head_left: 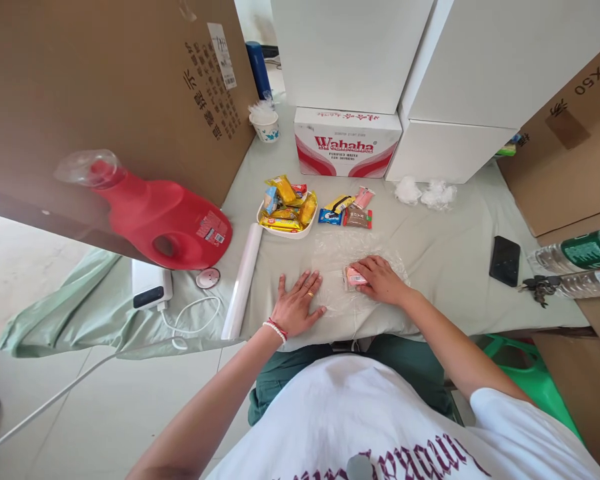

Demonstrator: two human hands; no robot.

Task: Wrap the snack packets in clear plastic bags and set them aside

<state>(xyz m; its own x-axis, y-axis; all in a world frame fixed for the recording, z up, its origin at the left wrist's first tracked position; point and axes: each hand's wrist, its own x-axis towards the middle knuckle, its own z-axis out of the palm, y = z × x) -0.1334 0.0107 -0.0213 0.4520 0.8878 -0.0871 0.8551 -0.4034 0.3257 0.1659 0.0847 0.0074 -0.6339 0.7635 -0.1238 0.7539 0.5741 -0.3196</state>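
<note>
A sheet of clear plastic film (330, 250) lies flat on the cloth-covered table in front of me. On it sits a small pink wrapped snack (353, 277), and the fingers of my right hand (381, 280) curl over its right side, hiding part of it. My left hand (297, 307) rests palm down with fingers spread at the film's left edge, holding nothing. Just beyond the film lie several wrapped snacks (358, 218) in brown, blue, yellow and pink. A white bowl (286, 233) to their left is heaped with mostly yellow packets (281, 190).
Left of my hand lies a white film roll (243, 280); past it are a red jug (173, 220) and a white power bank (151, 285). A Wahaba carton (347, 143) stands behind. Rightward are crumpled plastic wads (437, 195), a phone (505, 261), keys (539, 288) and bottles (593, 253).
</note>
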